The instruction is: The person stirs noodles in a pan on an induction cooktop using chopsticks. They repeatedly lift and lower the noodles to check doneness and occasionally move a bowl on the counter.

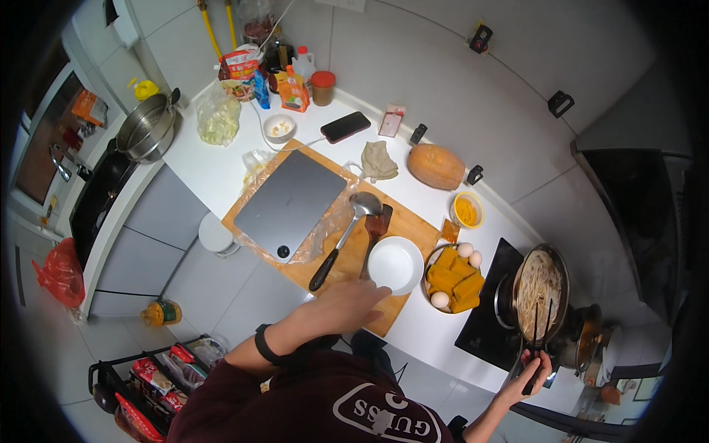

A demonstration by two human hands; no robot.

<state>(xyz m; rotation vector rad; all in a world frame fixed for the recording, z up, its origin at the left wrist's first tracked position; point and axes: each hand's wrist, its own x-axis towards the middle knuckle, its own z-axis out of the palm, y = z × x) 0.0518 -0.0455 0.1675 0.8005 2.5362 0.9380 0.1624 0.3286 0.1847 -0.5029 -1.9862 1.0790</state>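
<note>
My left hand (354,304), blurred and with a black band on its wrist, reaches over the near edge of a wooden cutting board (401,304). Its fingers are apart at the near rim of a white bowl (395,266); whether they touch it is unclear. In my right hand (533,372) is a pair of black chopsticks (540,326), their tips over noodles (538,293) in a pan (564,282) on the black cooktop (482,326). A ladle (346,235) and a wooden spatula (378,224) lie left of the bowl.
Between bowl and cooktop stands a plate of pumpkin pieces (455,279) and eggs (440,299). Behind are a bowl of yellow food (466,211), a whole squash (436,166) and a cloth (379,160). A dark flat panel (291,205) covers the board's left part; a phone (345,127) lies beyond.
</note>
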